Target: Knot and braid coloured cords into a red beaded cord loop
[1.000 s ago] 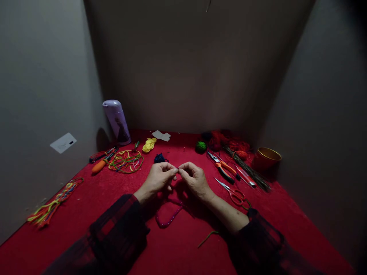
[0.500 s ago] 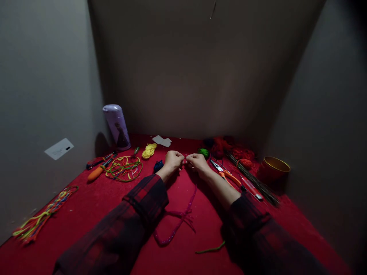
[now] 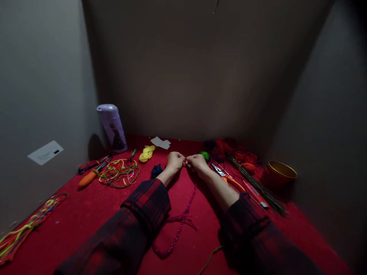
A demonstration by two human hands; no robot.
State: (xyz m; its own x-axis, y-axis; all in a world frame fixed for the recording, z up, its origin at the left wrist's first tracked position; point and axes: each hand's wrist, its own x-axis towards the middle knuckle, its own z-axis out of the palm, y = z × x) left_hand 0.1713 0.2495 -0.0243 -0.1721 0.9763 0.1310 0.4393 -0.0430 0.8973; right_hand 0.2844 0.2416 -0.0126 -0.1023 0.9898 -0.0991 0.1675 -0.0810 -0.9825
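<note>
A sparkly magenta cord (image 3: 178, 232) lies looped on the red cloth, and its thin upper end runs up toward my hands. The fingertips of my left hand (image 3: 174, 162) are pinched on a small part of this cord. Close beside it, my right hand (image 3: 197, 164) pinches the cord too, and a short reddish bit shows between the two hands. The fingers hide most of what is gripped. A dark blue ball of yarn (image 3: 156, 170) sits left of my left wrist. Just behind my right hand is a green ball of yarn (image 3: 205, 155).
To the right lie orange-handled pliers (image 3: 233, 183), a red cutter (image 3: 256, 195), a bundle of twigs (image 3: 255, 183) and a gold-rimmed bowl (image 3: 276, 176). On the left are a purple bottle (image 3: 112, 128), yellow yarn (image 3: 147, 153), tangled cords (image 3: 119, 173) and an orange-handled tool (image 3: 88, 178). Grey walls surround the cloth.
The view has shifted slightly, so side objects sit farther out. My hands stay together, pinching, and a little more of the reddish cord shows between the fingertips.
</note>
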